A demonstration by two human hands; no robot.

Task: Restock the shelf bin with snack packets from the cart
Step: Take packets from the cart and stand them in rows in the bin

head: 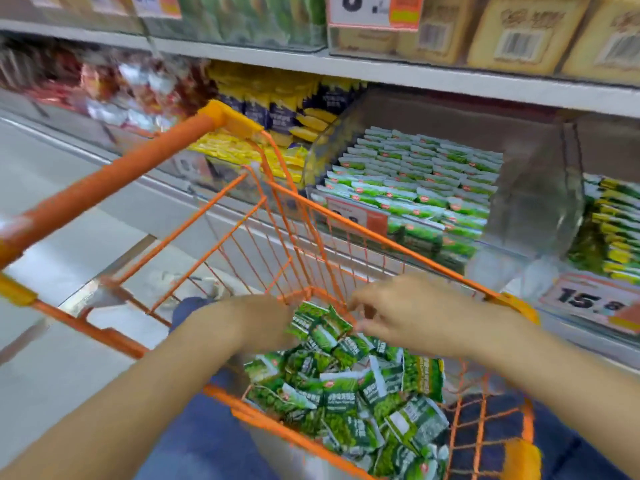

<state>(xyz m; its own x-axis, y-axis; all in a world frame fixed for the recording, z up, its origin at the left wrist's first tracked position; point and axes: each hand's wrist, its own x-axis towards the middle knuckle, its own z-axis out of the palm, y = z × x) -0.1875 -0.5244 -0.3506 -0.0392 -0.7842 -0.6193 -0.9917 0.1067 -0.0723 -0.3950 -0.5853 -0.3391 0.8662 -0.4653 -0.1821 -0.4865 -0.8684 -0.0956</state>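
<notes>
Both hands reach into the orange wire cart (pixel 298 216). The left hand (pixel 263 327) curls its fingers round a bunch of green snack packets (pixel 325 329) at the top of the pile. The right hand (pixel 412 313) hovers just beside it with fingers loosely bent; whether it pinches a packet cannot be told. More loose green packets (pixel 349 396) fill the cart under both hands. Beyond the hands, the clear shelf bin (pixel 540 188) holds neat rows of the same packets (pixel 419 178).
</notes>
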